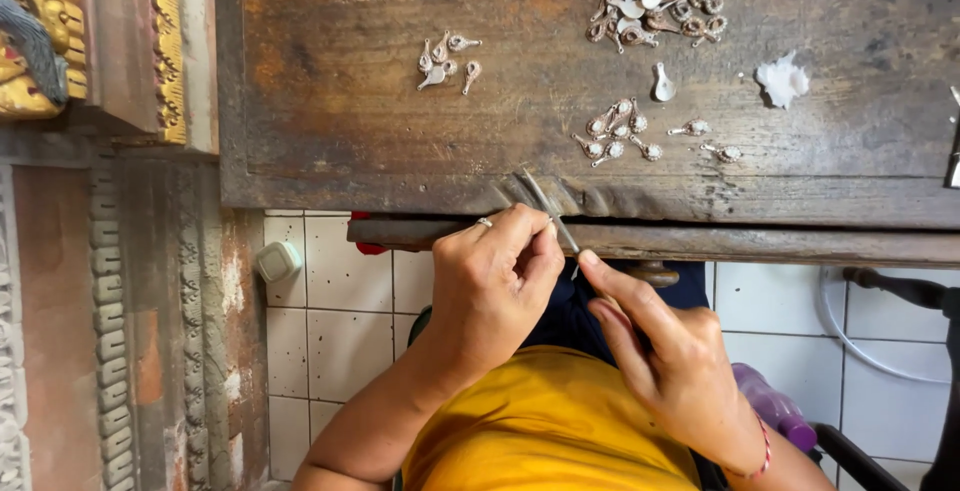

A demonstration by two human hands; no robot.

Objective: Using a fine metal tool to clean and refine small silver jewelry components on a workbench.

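A: From the head camera, what do the hands have?

B: The left hand [492, 286] has its grip closed around something small, fingers curled together just below the near edge of the wooden counter [330, 101]. What it pinches is hidden inside the fist. The right hand [668, 356] holds a thin metal file [553, 213] between thumb and forefinger, clamped near its lower end, and the tool slants up to the left so its tip rests on the worn notch in the counter's edge.

A: How would that file handle?

B: I judge it light, stiff and narrow, easy to roll between fingertips, so the hold close to the working end looks sensible. A tiny piece in the other hand would be slippery and easy to drop.

A: And on the counter?

B: Small silver pendants lie in groups: a heap [655, 1] far right, a cluster [617, 136] nearer the edge, a few [447, 59] to the left. A white wad [782, 81] sits further right, well apart from both hands.
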